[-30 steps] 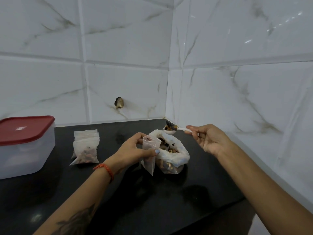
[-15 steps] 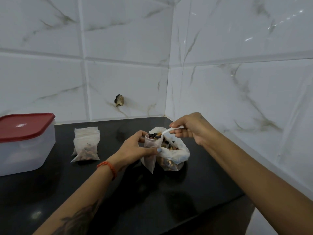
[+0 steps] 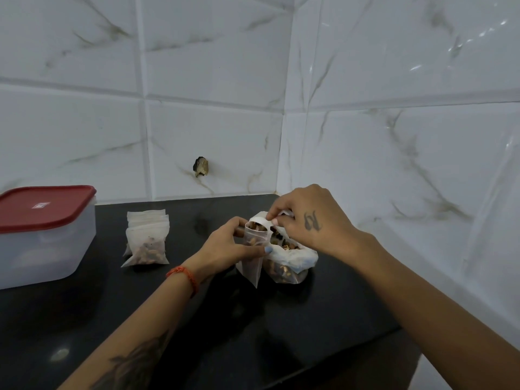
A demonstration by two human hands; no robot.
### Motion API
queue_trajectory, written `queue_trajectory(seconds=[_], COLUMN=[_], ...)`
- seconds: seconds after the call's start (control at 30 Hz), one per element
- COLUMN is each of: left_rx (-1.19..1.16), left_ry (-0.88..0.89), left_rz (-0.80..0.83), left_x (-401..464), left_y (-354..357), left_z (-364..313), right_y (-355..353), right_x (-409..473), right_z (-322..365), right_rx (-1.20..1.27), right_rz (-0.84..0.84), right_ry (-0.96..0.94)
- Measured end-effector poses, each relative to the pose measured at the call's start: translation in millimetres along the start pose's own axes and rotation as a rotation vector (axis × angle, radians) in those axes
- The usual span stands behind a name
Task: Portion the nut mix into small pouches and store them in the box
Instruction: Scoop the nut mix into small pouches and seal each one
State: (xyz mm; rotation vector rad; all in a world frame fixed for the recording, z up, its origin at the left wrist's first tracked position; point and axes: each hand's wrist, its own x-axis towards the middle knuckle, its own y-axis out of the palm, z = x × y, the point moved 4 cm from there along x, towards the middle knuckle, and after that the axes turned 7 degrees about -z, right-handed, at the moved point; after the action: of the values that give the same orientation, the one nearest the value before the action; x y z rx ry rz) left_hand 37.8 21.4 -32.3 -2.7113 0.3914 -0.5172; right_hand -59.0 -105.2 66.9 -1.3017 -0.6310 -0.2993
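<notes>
My left hand (image 3: 225, 246) grips a small clear pouch (image 3: 253, 256) upright on the black counter, its mouth held wide with nuts showing inside. My right hand (image 3: 306, 220) pinches a white spoon (image 3: 267, 220) tipped over the pouch's mouth. Just right of the pouch stands the large bag of nut mix (image 3: 292, 261), its top rolled down. A filled pouch (image 3: 147, 247) leans against a stack of flat ones at the left. The clear box with a red lid (image 3: 42, 235) stands closed at the far left.
The black counter (image 3: 253, 333) meets white marble-tiled walls in a corner right behind the bag. A dark chipped hole (image 3: 201, 166) marks the back wall. The counter's front edge runs at the lower right.
My right hand swung the loaded spoon from above the big bag leftward and tipped it over the pouch's mouth. My left hand kept the pouch in place.
</notes>
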Motion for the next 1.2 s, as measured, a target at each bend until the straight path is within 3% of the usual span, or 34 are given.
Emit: queue_trajectory(seconds=[0.2,0.57,0.83,1.03,1.13,1.2], left_rx=[-0.022,-0.049,-0.081,-0.062,-0.066,-0.059], left_ry=[-0.009,-0.014,-0.024,-0.031,-0.020,-0.010], left_rz=[0.013,0.037,0.065,0.063,0.059,0.053], left_x=[0,0,-4,-7,-10,-11], left_y=[0,0,2,3,4,3], left_z=[0,2,0,2,0,-1], right_y=[0,8,19,21,19,20], right_x=[-8,-17,-28,-33,-35,-37], right_z=[-11,-31,-34,-33,-35,-35], right_rx=[0.075,0.263,0.290,0.352,0.404,0.480], right_rz=[-0.109,-0.131,-0.135,-0.240,-0.326,-0.272], right_ry=[0.030,0.139,0.115,0.101,0.150,0.216])
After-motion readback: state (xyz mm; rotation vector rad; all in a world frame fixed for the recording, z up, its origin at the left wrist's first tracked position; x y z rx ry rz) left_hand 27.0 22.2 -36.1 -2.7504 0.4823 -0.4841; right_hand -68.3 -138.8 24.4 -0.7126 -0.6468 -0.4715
